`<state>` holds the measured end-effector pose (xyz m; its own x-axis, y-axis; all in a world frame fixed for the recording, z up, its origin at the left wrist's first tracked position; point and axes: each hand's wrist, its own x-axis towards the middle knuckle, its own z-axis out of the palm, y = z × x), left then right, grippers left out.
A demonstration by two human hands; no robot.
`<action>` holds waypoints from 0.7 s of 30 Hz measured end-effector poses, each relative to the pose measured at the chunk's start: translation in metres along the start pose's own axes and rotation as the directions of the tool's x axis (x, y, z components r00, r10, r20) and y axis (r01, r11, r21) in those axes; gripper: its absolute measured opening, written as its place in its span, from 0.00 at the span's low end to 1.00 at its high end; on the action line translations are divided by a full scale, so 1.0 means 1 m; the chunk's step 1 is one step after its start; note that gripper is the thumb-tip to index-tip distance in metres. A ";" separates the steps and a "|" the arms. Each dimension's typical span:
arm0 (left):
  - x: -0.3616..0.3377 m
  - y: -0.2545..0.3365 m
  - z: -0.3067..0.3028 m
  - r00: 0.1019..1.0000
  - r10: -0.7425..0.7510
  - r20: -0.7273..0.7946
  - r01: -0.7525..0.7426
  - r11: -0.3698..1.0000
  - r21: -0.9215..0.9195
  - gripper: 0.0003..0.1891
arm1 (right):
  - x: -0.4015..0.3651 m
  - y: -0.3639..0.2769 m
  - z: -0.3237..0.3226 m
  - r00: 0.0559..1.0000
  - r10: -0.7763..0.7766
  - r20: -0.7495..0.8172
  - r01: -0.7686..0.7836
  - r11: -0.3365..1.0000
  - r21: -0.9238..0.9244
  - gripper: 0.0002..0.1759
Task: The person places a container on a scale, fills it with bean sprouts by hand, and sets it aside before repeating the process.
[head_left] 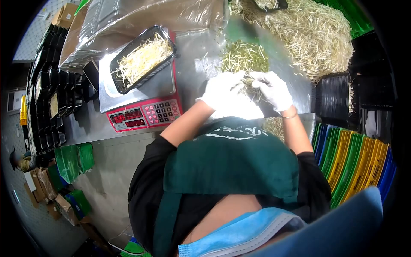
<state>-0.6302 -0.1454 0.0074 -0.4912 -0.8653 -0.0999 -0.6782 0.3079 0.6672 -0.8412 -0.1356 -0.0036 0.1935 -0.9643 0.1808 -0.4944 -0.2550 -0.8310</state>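
Observation:
My left hand (223, 89), in a white glove, is at the near side of a small heap of bean sprouts (246, 56) mixed with green hulls. Its fingers are drawn together around what look like a few sprouts. Facing it, my right hand (275, 91), also gloved, pinches at thin sprout strands (249, 83) between the two hands. To the left, a black plastic tray (165, 63) of pale bean sprouts (143, 60) sits tilted across the plate of a red digital scale (143, 116), whose display is lit.
A large mound of bean sprouts (321, 38) lies at the back right. Stacked black trays stand at the left (53, 96) and right (332, 96). Clear plastic sheeting (150, 17) covers the back left. Coloured crates (351, 162) are stacked beside me on the right.

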 end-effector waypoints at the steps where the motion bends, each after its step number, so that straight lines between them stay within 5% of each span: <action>1: -0.007 -0.011 -0.001 1.000 0.003 0.004 -0.003 1.000 0.003 0.29 | -0.004 0.005 -0.008 0.993 0.086 0.085 -0.099 0.981 0.168 0.24; 2: -0.015 -0.026 0.003 1.000 -0.004 -0.020 0.004 1.000 0.005 0.34 | -0.011 0.006 -0.015 0.993 0.087 0.078 -0.099 0.981 0.169 0.24; 4: -0.021 -0.052 0.007 0.992 -0.099 0.074 0.099 0.995 0.008 0.46 | -0.026 0.007 -0.026 0.981 0.153 0.120 -0.105 0.936 -0.336 0.33; 7: -0.018 -0.037 0.018 0.987 -0.139 0.080 0.140 0.990 -0.004 0.43 | -0.049 0.047 0.007 0.974 0.184 0.129 -0.142 0.948 -0.284 0.37; 8: -0.011 -0.030 0.022 0.991 -0.118 0.068 0.115 0.992 0.046 0.37 | -0.046 0.032 0.014 0.973 0.166 0.163 -0.152 0.983 -0.099 0.30; 9: -0.005 -0.028 0.020 0.991 -0.115 0.063 0.112 0.992 0.049 0.37 | -0.034 0.018 0.015 0.974 0.161 0.160 -0.147 0.984 -0.100 0.30; 11: 0.006 -0.009 0.002 0.977 -0.197 0.085 0.210 0.958 -0.195 0.31 | 0.000 -0.013 0.005 0.968 0.245 0.057 -0.226 0.946 -0.232 0.24; 12: 0.011 -0.020 0.012 0.988 -0.116 -0.098 0.115 0.993 -0.016 0.26 | 0.021 -0.017 0.000 0.966 0.259 0.007 -0.247 0.927 -0.283 0.23; 13: 0.020 -0.030 0.019 0.989 -0.115 -0.098 0.114 0.993 -0.015 0.26 | 0.044 -0.012 -0.002 0.962 0.271 -0.043 -0.270 0.904 -0.332 0.23; 15: 0.037 -0.048 0.035 0.914 0.172 -0.368 -0.119 0.979 0.163 0.23 | 0.084 0.014 0.008 0.995 0.013 -0.095 -0.065 0.816 -0.574 0.20; 16: 0.041 -0.055 0.049 0.882 0.220 -0.418 -0.144 0.968 0.205 0.22 | 0.097 0.017 0.011 0.995 0.010 -0.096 -0.063 0.818 -0.572 0.20; 18: 0.028 -0.043 0.039 0.939 0.121 -0.321 -0.086 0.989 0.122 0.24 | 0.117 0.014 0.017 0.920 0.392 0.023 -0.297 0.733 -0.612 0.17; 21: -0.012 -0.033 0.012 0.988 -0.049 -0.149 0.050 0.999 0.003 0.28 | 0.081 0.015 -0.001 0.976 0.215 -0.024 -0.211 0.919 -0.333 0.16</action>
<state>-0.6082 -0.1402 -0.0224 -0.3702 -0.9287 -0.0219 -0.7037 0.2650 0.6593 -0.8339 -0.2179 -0.0006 0.0619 -0.9980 0.0107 -0.7774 -0.0550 -0.6266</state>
